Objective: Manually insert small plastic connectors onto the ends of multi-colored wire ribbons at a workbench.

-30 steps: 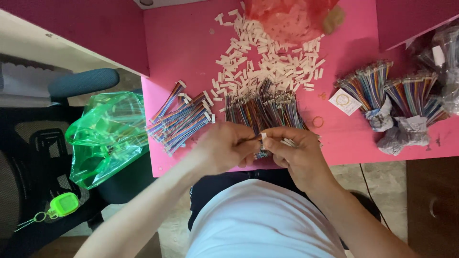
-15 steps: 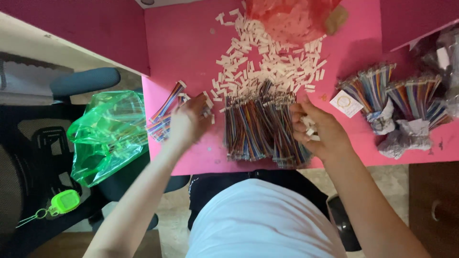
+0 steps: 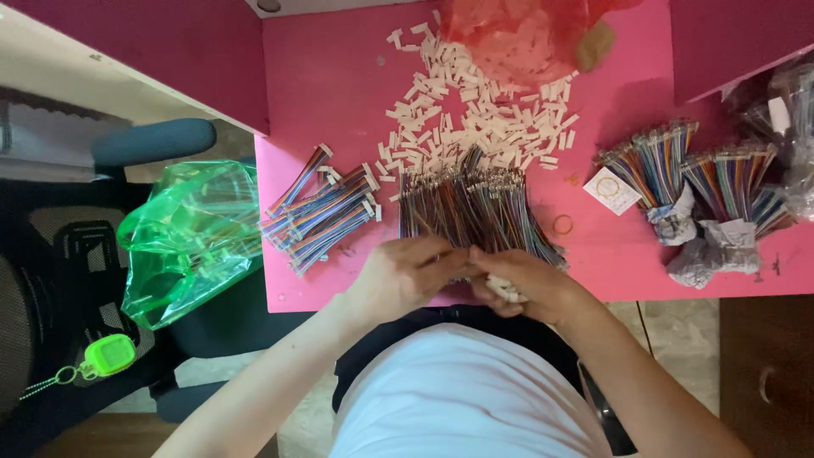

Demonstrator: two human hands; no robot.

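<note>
Your left hand (image 3: 405, 276) and right hand (image 3: 519, 284) meet fingertip to fingertip, pinching the near ends of the multicoloured wire bundle (image 3: 475, 208); your right also cups white connectors (image 3: 509, 291). The bundle fans beyond your fingers.

A green bag (image 3: 191, 237) hangs off the table's (image 3: 331, 76) left edge. A red bag (image 3: 517, 30) lies at its far edge. A green keyring (image 3: 106, 356) sits lower left.

Crumpled green plastic bag (image 3: 191, 237) off the pink table's (image 3: 331, 76) left edge; red bag (image 3: 517, 34) at top.
</note>
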